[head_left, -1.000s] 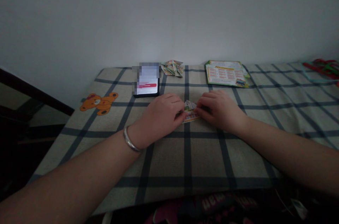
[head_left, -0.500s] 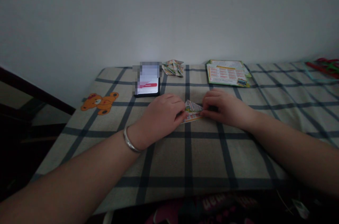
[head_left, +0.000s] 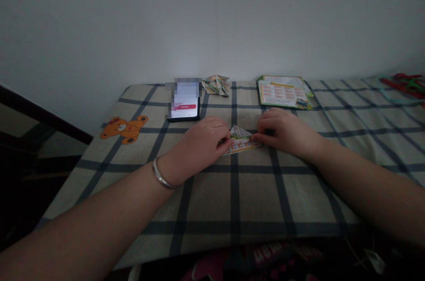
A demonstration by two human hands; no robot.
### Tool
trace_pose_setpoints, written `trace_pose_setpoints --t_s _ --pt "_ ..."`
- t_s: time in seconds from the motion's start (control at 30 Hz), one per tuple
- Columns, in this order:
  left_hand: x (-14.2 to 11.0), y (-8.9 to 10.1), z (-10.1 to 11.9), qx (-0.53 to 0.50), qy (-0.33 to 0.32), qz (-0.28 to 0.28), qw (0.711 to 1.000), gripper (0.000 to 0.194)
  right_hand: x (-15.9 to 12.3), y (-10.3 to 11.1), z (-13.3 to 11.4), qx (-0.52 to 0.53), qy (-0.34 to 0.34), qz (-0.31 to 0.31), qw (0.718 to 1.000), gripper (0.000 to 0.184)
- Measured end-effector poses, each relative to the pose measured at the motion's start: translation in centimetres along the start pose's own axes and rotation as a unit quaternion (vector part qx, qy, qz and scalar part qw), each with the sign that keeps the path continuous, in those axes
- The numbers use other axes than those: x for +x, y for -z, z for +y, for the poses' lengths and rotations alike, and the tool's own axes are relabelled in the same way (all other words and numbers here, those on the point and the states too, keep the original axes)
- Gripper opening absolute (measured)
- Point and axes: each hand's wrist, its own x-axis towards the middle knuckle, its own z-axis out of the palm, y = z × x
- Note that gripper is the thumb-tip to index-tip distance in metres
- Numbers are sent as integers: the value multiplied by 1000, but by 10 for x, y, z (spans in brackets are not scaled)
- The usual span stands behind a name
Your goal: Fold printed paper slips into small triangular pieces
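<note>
A folded piece of printed paper lies on the checked tablecloth, its upper part coming to a point. My left hand, with a silver bangle at the wrist, pinches the paper's left end. From the other side, my right hand grips the right part between thumb and curled fingers. Both hands rest low against the cloth, and their fingers hide the paper's ends. Beyond them stands another folded paper piece, near the wall.
A phone with a lit screen sits behind my left hand. Several printed sheets are stacked at the back right. An orange bear picture is at the left. Red and green items lie far right.
My right hand has shifted its grip slightly up, and more of the paper's lower printed strip shows between the hands. The left hand stays at its end.
</note>
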Motion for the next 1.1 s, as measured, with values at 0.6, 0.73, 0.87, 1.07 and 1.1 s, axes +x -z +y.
trace_pose_setpoints --t_s 0.6,0.73,0.87,1.07,1.1 --pt "0 2 2 15 14 -16 1000 15 4 -10 -20 31 -19 59 998 17" --pt "0 1 3 12 22 -16 1000 14 6 -15 -15 63 -16 67 996 16" --pt "0 0 2 -2 27 -9 1000 14 8 -17 -13 59 -5 59 997 16" --pt "1 0 3 3 34 -17 999 13 10 -20 -15 51 -24 55 997 17" --pt "1 -1 3 5 34 -20 999 13 11 -21 -15 48 -25 53 997 17"
